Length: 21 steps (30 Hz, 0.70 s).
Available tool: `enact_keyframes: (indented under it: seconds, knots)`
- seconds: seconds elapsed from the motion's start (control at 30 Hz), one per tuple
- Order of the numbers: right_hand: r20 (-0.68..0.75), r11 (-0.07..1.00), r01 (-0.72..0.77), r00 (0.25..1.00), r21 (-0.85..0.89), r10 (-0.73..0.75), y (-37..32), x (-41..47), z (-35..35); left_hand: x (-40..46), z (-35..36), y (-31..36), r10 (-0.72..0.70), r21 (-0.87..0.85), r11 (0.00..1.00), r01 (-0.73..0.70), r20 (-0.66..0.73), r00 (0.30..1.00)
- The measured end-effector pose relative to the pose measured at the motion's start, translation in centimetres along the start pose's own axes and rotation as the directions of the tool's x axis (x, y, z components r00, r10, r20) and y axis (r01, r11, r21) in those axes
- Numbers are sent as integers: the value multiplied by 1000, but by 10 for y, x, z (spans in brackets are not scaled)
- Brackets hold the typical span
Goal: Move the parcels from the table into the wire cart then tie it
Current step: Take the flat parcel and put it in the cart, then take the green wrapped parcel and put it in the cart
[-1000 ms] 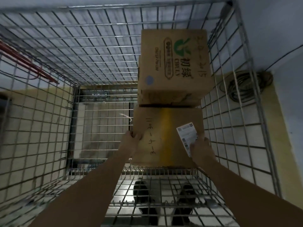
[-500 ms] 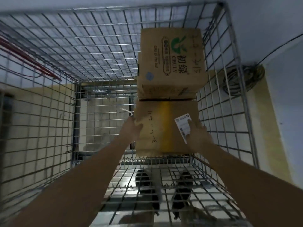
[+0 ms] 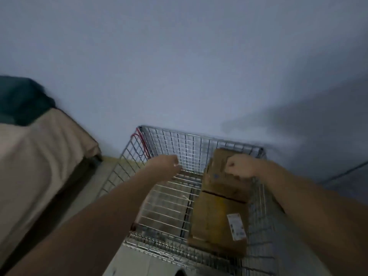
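— Why's the cart [image 3: 175,148] jammed right into that corner by the wall [image 3: 179,56]?

— Keeps it from rolling off while it's loaded, I'd say. The wire sides do the rest of the holding.

— And the counter [image 3: 35,156] on the left, under that beige cover?

— It sits close by, so each carry is short. I can't see any parcels on the part that shows.

— Two boxes are in already?

— Yes, both pushed against the right side of the cart. The lower box [image 3: 215,222] lies flat on the floor of it, white label [image 3: 236,226] up, and the upper box [image 3: 223,174] sits at its far end. Packed tight to one side like that, the left half stays free for more.

— What are the hands doing?

— Both are raised above the cart and holding nothing. The left hand [image 3: 165,166] has its fingers curled in loosely, over the free half. The right hand [image 3: 241,168] is balled into a fist over the upper box. It's blurry, so whether it touches the cardboard I can't tell.

— No tying yet?

— No, I'd judge that comes last.
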State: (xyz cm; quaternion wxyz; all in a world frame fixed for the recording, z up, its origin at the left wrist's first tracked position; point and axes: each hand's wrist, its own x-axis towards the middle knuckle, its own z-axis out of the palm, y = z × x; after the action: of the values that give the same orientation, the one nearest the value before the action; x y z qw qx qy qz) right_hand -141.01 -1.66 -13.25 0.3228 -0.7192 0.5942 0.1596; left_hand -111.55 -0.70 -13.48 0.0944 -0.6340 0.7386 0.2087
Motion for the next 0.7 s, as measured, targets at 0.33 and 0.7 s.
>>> enact_keyframes:
  seconds: [0.33, 0.7]
  knots:
    - [-173, 877, 376, 883, -298, -437, -241, -111, -96, -243, -129, -101, -351, -72, 935, 348, -349, 869]
    - [-154, 645, 614, 659, -455, -736, -519, -199, -62, -483, -148, -259, -661, -250, 736, 629, -466, 588]
